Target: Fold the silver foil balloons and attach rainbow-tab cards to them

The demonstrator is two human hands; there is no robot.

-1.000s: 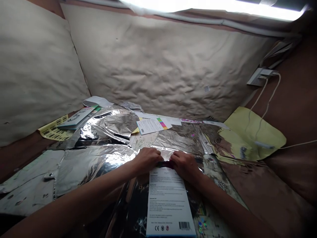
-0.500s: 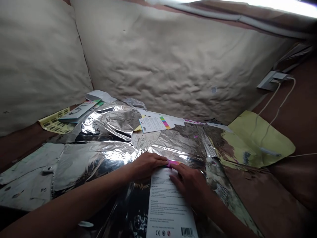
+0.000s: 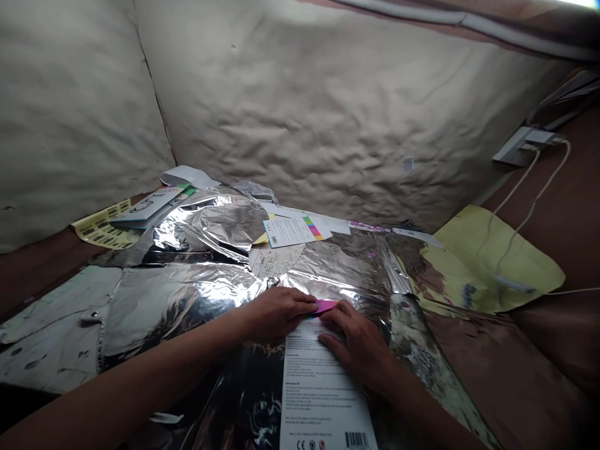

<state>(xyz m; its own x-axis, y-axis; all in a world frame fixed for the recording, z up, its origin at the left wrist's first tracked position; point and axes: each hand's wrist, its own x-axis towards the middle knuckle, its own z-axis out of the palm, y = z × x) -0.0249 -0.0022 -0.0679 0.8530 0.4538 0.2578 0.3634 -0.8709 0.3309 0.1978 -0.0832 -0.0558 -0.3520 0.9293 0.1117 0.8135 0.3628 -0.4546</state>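
A person's left hand (image 3: 276, 314) and right hand (image 3: 357, 347) lie flat, close together, near the middle of a rumpled silver foil sheet (image 3: 178, 300). Neither hand is clenched or visibly grasping anything. The left fingertips reach a small pink strip (image 3: 323, 306), and the right fingers spread over the far end of a white printed card (image 3: 323, 390), just beside that strip.

The card lies on the foil with its long axis running near to far. Its far end, with the pink strip, sits under the hands, and its barcode (image 3: 357, 440) is at the near end. Whether the card is a flat sheet or a packet holding something cannot be told.

Beyond the hands, a crumpled foil mound (image 3: 210, 226) sits to the far left and a printed leaflet with coloured bars (image 3: 294, 232) lies at the far edge. A yellow sheet (image 3: 492, 262) lies to the right, partly under the foil, below a wall socket (image 3: 525, 145) with white cables.
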